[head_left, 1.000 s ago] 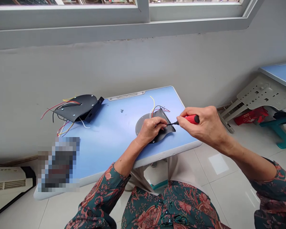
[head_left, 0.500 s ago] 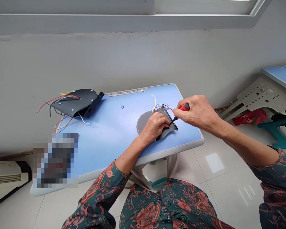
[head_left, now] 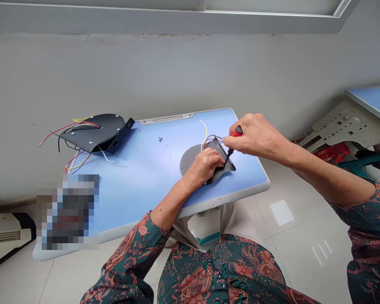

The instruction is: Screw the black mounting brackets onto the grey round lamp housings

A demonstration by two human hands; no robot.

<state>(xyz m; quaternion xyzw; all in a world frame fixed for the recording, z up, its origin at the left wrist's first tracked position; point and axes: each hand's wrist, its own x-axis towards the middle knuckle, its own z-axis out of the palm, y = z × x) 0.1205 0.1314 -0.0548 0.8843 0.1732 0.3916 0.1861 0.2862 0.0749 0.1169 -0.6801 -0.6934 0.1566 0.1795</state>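
A dark, rounded metal bracket (head_left: 188, 158) with an upright flange lies near the right end of the blue table. Yellow, red, white and black wires come out of it at the far side. My left hand (head_left: 205, 164) presses on the bracket with its fingers closed together by the flange; what they pinch, if anything, is hidden. In my right hand (head_left: 256, 134) is a red and black screwdriver (head_left: 237, 131), its shaft slanting down to the bracket beside my left fingertips. The tip and any screw under it are too small to make out.
Further left on the table (head_left: 139, 181) stand dark metal brackets (head_left: 98, 133) with loose wires hanging over the edge. A few small screws (head_left: 160, 139) lie mid-table. A blurred-out object (head_left: 72, 211) rests at the front left. Behind is a wall (head_left: 177, 71).
My right hand has risen slightly and shifted left, bringing the screwdriver more upright. My left hand stays on the bracket. The whole view has shifted a little.
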